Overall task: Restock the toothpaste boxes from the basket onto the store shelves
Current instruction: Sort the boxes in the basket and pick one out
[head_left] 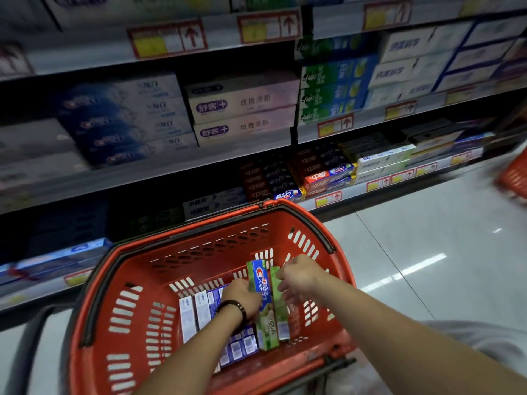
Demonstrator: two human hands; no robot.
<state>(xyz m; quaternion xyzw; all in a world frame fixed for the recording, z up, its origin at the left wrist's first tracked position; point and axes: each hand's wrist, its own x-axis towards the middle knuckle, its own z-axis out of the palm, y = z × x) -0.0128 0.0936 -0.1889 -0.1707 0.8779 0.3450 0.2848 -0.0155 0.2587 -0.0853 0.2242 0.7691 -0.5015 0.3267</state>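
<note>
A red shopping basket (137, 283) stands in front of the store shelves (176, 169). Inside it lie several blue and white toothpaste boxes (196, 312) and two green ones. The green Crest box (263, 300) stands on its long edge. My left hand (242, 295), with a dark bracelet at the wrist, is deep in the basket and grips this box from its left side, its fingertips hidden behind it. My right hand (299, 276) hovers at the top of the second green box (281, 317), fingers spread and blurred, holding nothing.
The shelves hold stacked toothpaste boxes on three levels, with red and yellow price tags (168, 38) on their edges. A gap in the stock shows on the lower shelf (71, 223) at the left. Glossy floor (427, 252) lies to the right, with another red basket (513, 178) at the far right edge.
</note>
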